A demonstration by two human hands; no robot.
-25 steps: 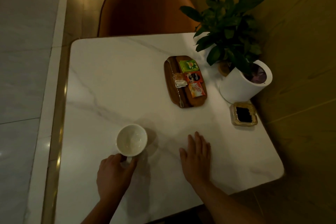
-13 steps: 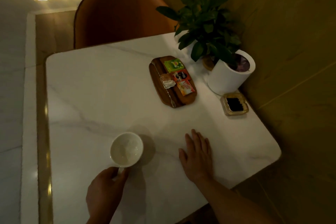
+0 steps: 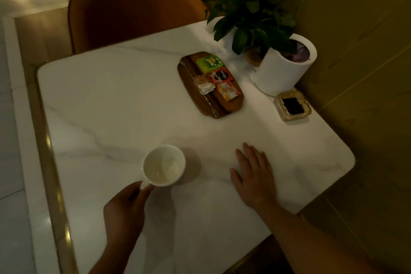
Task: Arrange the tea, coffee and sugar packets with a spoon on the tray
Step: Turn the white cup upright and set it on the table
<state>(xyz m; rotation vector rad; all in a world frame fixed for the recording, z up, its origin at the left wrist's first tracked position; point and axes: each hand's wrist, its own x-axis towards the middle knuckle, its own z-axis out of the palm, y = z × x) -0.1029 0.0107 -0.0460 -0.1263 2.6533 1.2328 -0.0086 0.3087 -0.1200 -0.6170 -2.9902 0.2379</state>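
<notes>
An oval wooden tray (image 3: pixel 233 107) lies on the far right part of the white marble table (image 3: pixel 124 100). On it sit a green tea packet (image 3: pixel 209 63), a red coffee packet (image 3: pixel 220 76), an orange packet (image 3: pixel 228 91) and small pale sugar packets (image 3: pixel 204 85). A thin metal spoon (image 3: pixel 201 91) lies along the tray's left side. My left hand (image 3: pixel 124 209) grips the handle of an empty white cup (image 3: pixel 163 165) near the front. My right hand (image 3: pixel 253 176) rests flat on the table, fingers spread, holding nothing.
A leafy plant (image 3: pixel 246 4) in a white pot (image 3: pixel 280 71) stands right of the tray. A square glass ashtray (image 3: pixel 292 105) sits near the right edge. A brown chair (image 3: pixel 133 4) is pushed in at the far side. A wall runs along the right.
The view has shifted as my head moved. Both hands and the cup keep nearly the same places on the table; my left hand still holds the cup's handle.
</notes>
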